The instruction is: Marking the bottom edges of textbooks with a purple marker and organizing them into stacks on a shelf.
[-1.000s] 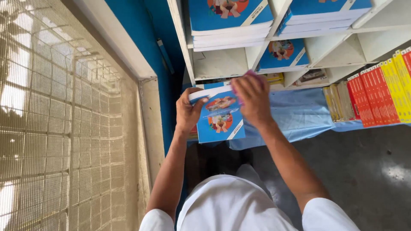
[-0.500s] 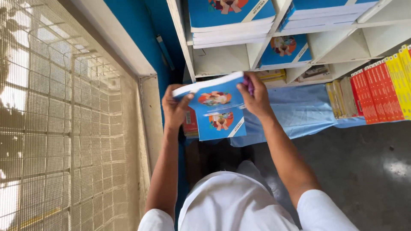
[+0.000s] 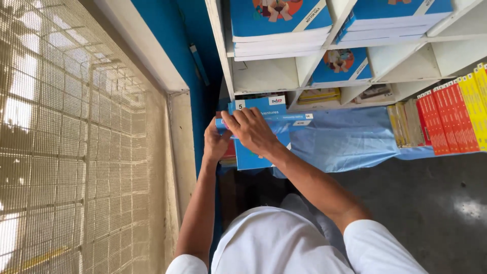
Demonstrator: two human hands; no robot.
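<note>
A stack of thin blue books (image 3: 264, 114) lies on the floor at the foot of a white shelf unit (image 3: 223, 56). My left hand (image 3: 215, 142) grips the stack's left edge. My right hand (image 3: 251, 129) rests flat on top of the stack with its fingers curled over the upper books. A blue cloth (image 3: 345, 137) lies under and to the right of the stack.
More blue books fill the shelf compartments (image 3: 279, 23). Red books (image 3: 439, 124) and yellow books (image 3: 474, 101) stand in a row at the right. A mesh window screen (image 3: 76, 142) and a blue wall (image 3: 172, 45) close off the left. Grey floor (image 3: 431, 203) lies at the right.
The book I held lifted and tilted half a second ago is now down on the stack. Both hands have dropped onto the pile, the right hand now flat on top.
</note>
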